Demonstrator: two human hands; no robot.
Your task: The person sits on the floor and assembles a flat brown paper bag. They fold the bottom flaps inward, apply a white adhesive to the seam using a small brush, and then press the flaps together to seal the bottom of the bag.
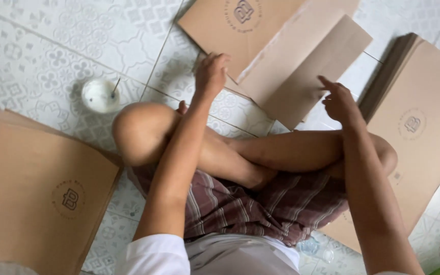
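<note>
At the far left of the frame a stack of flat cardboard sheets (36, 193) lies on the patterned tile floor (42, 46), and just above and right of it, in the upper left, stands a small white bowl (99, 95) with a thin stick resting in it. Moving toward the centre, the person sits cross-legged in striped shorts (260, 203), knees spread over the tiles. The left hand (211, 75) reaches forward at upper centre, fingers curled down onto the near edge of the folded cardboard piece (286, 56); it seems to press or pinch that edge, though whether it truly grips cannot be told from this angle. That cardboard piece lies on the floor at top centre, one flap folded over at a slant. To the right of centre, the right hand (338, 102) hovers loosely open, fingertips touching or just beside the lower right edge of the folded flap, holding nothing. At the far right lies a second stack of flat sheets (418, 132), tilted along the frame edge. As a judgement, folding well here calls for the left hand to pin the sheet flat while the right runs along the crease, keeping the flap's edges square before pressing it down firmly.
</note>
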